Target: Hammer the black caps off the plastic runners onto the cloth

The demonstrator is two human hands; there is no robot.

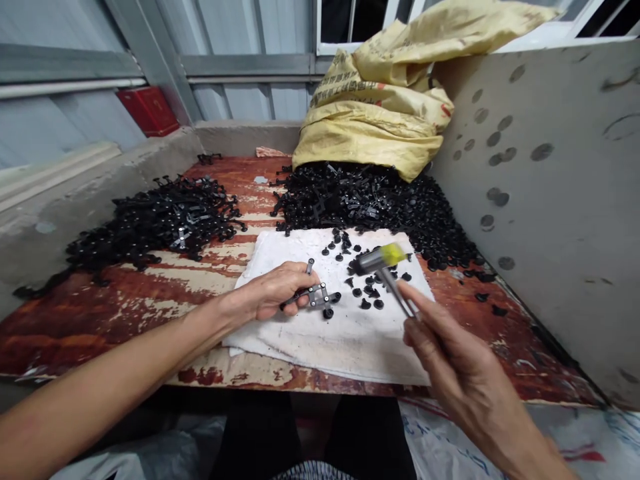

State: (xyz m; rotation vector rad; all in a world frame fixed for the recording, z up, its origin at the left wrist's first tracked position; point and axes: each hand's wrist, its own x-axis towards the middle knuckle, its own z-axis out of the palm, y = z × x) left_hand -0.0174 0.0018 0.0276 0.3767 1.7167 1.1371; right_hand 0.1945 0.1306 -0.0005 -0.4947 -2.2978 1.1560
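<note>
A yellow sack (375,120) slumps at the back of the surface (135,320), its mouth facing down over a heap of black parts (345,200); how much is left inside is hidden. The heap reaches the far edge of a white cloth (300,350) and runs along the grey board (545,180) on the right. A second pile (170,213) lies left of the cloth, and a red box (149,110) sits in the back left corner. Above the cloth, the left hand (283,290) has its fingers closed round a black linked piece (317,297). The right hand's (460,367) fingers grip a blurred hammer (375,261), whose head hides some of the small black studs (379,305) scattered on the cloth.
</note>
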